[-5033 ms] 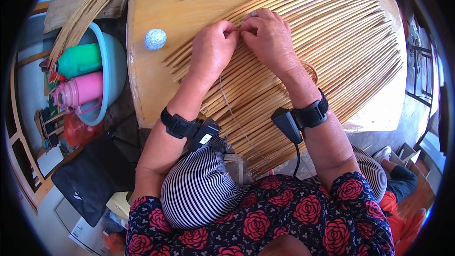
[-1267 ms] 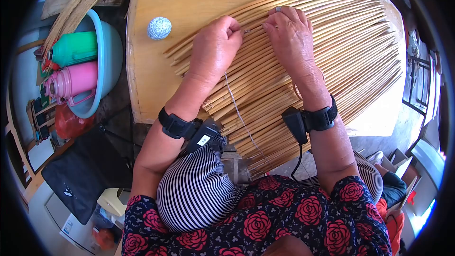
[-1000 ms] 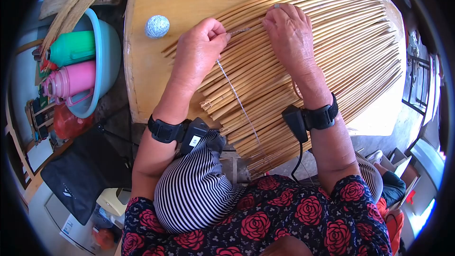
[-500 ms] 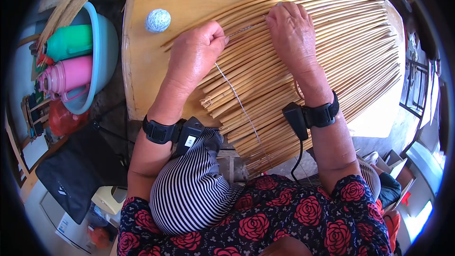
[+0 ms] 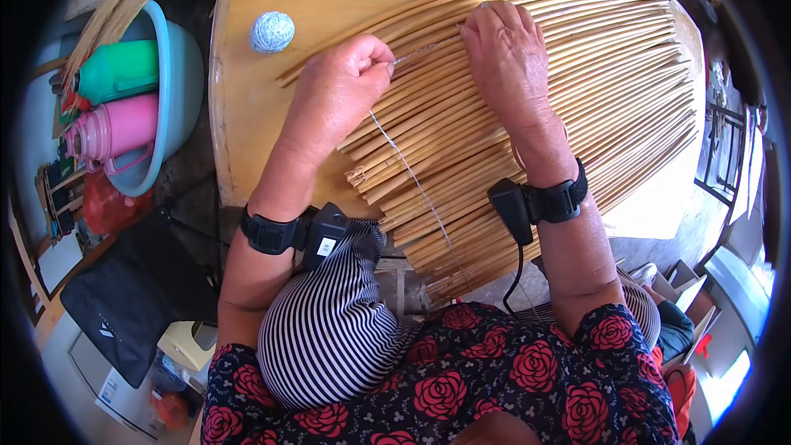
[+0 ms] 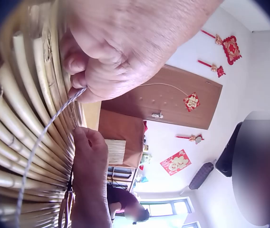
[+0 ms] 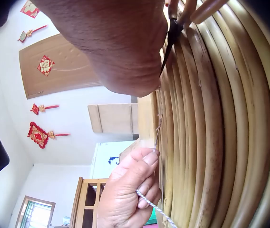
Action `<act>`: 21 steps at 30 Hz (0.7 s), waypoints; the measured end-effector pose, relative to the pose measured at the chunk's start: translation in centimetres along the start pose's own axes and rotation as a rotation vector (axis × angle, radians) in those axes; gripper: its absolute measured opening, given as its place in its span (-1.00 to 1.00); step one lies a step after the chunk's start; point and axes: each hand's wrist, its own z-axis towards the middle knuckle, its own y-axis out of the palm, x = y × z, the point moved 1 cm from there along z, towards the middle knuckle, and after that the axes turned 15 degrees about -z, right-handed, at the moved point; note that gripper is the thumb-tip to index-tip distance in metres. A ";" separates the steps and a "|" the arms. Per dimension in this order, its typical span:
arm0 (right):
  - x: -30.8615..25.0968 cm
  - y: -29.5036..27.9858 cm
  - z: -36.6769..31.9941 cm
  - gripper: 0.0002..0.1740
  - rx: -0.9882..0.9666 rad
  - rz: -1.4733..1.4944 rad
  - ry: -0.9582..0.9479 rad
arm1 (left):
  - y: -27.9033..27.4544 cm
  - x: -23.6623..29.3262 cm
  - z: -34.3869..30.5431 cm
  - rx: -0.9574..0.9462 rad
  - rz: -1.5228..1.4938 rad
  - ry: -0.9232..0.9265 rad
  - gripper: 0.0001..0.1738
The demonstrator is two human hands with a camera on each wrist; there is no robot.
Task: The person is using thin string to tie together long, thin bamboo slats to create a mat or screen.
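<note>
More twine (thin) between left hand, right hand.

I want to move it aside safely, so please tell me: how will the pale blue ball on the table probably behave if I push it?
The ball would probably roll, since it is nearly round and rests on a smooth-looking tabletop. Its surface looks wound from thread, so it is likely light and not very slippery.

Beyond the left grip, white walls carry red hangings around a brown door; a window glows with daylight. Grey floor shows past the wooden worktop, rightward of it.
</note>
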 end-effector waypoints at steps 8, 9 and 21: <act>-0.2 0.2 0.0 -0.87 0.020 -0.004 0.002 | -0.4 1.6 -0.8 0.012 0.233 0.024 -0.91; -0.1 0.2 0.0 -0.88 0.014 -0.009 0.003 | -0.7 1.2 -0.6 -0.034 0.166 0.016 -0.91; -0.1 0.4 0.0 -0.89 0.021 -0.011 0.011 | -3.0 1.6 -1.6 -0.174 -0.422 -0.276 -0.85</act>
